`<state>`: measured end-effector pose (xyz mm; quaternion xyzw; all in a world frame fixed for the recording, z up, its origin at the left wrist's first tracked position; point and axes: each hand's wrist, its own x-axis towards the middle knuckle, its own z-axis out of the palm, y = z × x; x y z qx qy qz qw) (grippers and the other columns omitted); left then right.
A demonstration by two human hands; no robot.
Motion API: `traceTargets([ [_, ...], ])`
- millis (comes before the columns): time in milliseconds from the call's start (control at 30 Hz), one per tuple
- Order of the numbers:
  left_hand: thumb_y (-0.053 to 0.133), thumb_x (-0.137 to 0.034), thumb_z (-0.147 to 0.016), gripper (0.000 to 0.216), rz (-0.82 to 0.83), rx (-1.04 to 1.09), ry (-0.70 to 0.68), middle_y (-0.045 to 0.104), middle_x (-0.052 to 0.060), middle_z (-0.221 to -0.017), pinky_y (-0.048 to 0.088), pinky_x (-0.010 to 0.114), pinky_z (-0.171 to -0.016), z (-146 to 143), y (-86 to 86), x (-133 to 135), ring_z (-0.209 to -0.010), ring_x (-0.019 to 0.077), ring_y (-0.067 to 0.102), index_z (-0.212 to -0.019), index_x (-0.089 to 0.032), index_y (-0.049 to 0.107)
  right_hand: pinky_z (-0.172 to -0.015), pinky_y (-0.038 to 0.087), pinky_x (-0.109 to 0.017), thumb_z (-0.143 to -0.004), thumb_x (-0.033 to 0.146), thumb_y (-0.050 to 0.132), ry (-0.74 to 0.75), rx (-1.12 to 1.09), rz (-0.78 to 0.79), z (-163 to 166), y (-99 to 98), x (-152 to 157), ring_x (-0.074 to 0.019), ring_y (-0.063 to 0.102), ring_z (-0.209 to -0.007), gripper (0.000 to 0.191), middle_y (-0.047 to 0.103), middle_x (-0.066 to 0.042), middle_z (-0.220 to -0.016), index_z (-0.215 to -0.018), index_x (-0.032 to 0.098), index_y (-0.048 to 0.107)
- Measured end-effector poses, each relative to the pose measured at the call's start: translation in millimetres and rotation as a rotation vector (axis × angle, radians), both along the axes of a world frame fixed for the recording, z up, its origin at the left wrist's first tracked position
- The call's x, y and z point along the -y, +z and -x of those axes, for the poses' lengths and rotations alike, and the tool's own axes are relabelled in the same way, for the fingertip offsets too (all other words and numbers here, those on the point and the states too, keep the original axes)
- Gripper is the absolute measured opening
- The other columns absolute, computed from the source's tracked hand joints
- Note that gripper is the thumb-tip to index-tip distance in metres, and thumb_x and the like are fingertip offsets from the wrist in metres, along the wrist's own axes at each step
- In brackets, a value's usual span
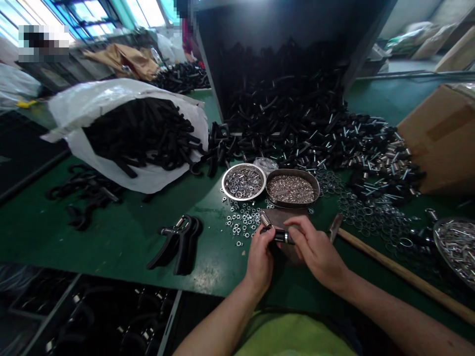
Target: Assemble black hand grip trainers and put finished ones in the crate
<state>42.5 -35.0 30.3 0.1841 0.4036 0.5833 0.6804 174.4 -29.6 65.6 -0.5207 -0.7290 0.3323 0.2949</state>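
My left hand [261, 257] is closed around a black hand-gripper part [279, 235] with a coiled metal spring [264, 218] sticking up from it. My right hand [315, 249] pinches the same part from the right, fingers curled over its metal end. Both hands hover just above the green table [122, 232], in front of two round metal dishes. The left dish [244, 182] holds washers or small rings. The right dish [292, 188] holds tiny metal pieces. Loose washers [243, 220] lie scattered between the dishes and my hands.
Assembled black hand grippers [180, 242] lie left of my hands. A white sack [129, 133] of black handles sits at the back left, a big heap of black parts [297, 123] behind the dishes. A wooden-handled hammer [393, 269] lies right, beside a cardboard box [441, 138] and another dish [456, 244].
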Motion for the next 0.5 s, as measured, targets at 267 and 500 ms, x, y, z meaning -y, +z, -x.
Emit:
traceTargets([
  [267,0.058,-0.026,-0.076,0.011,-0.027,-0.015,-0.004,0.057,-0.001,-0.073,0.039,0.022,-0.065,3.8,2.0,2.3,-0.067,0.0114,0.049,-0.078,-0.016,0.061,-0.067,0.051,-0.033,-0.092,0.031,0.039,0.071,-0.02,-0.01,-1.5,1.1,5.0,-0.0189,0.065,-0.073,0.025,0.068,-0.005,-0.078,-0.109,0.021,0.053],
  [500,0.058,-0.031,-0.078,0.022,-0.039,-0.178,-0.133,0.061,0.001,-0.082,0.041,0.025,-0.071,9.6,6.8,4.2,-0.074,0.0154,0.055,-0.097,-0.019,0.057,-0.061,0.051,-0.03,-0.084,0.039,0.053,-0.049,-0.314,0.226,5.5,-0.4,7.8,-0.0182,0.063,-0.075,0.026,0.065,-0.005,-0.085,-0.104,0.023,0.055],
])
